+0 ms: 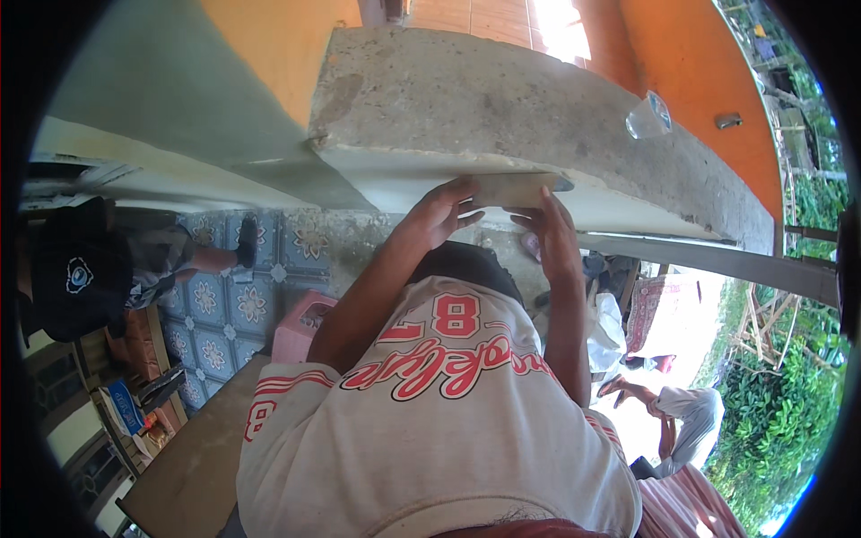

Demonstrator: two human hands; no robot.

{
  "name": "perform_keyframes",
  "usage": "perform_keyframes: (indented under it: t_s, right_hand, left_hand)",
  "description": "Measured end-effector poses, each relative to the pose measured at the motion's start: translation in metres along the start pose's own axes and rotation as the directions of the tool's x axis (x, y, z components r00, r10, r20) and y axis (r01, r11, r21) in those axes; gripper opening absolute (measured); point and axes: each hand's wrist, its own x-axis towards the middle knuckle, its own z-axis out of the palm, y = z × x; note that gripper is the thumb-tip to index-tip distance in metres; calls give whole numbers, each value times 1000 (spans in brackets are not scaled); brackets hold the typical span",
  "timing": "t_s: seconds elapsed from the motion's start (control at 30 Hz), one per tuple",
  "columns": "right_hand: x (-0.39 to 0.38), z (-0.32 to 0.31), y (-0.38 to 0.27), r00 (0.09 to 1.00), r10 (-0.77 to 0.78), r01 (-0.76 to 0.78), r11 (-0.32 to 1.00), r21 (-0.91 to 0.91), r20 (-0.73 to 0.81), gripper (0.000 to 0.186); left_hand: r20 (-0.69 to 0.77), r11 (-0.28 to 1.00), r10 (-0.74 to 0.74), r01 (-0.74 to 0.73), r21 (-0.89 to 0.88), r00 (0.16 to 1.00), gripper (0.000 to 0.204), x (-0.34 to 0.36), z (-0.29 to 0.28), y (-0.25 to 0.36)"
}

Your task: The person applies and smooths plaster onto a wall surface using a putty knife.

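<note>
Between my two hands a flat tan strip (507,189) with a greyish end lies lengthwise against the pale face of the wall, just under the concrete ledge (475,99). My left hand (439,213) grips its left end, fingers curled around it. My right hand (554,231) pinches the strip nearer its right end, one finger laid on its face. What the strip is made of, I cannot tell.
A clear plastic cup (648,117) lies tipped on the ledge to the right. A pink plastic stool (300,327) stands left of me, by a brown table (193,448). One person (81,269) is at the left, another (686,421) sits at the lower right.
</note>
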Motion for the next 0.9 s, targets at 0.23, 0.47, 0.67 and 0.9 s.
perform_keyframes:
  t_s: [0.23, 0.47, 0.67, 0.9]
  right_hand:
    - [-2, 110, 7, 966, 3, 76, 953, -293, 259, 46]
    - [5, 146, 27, 882, 165, -86, 977, -194, 441, 46]
    - [13, 116, 31, 871, 206, -271, 959, 86, 446, 36]
    - [23, 8, 21, 934, 148, -258, 909, 327, 325, 39]
  left_hand:
    - [-142, 986, 160, -151, 77, 977, 33, -72, -54, 67]
    - [-312, 825, 507, -347, 447, 804, 19, -110, -56, 102]
    - [-234, 501, 681, -209, 840, 694, 28, -95, -25, 95]
    - [-113, 423, 634, -220, 879, 765, 34, -35, 46, 28]
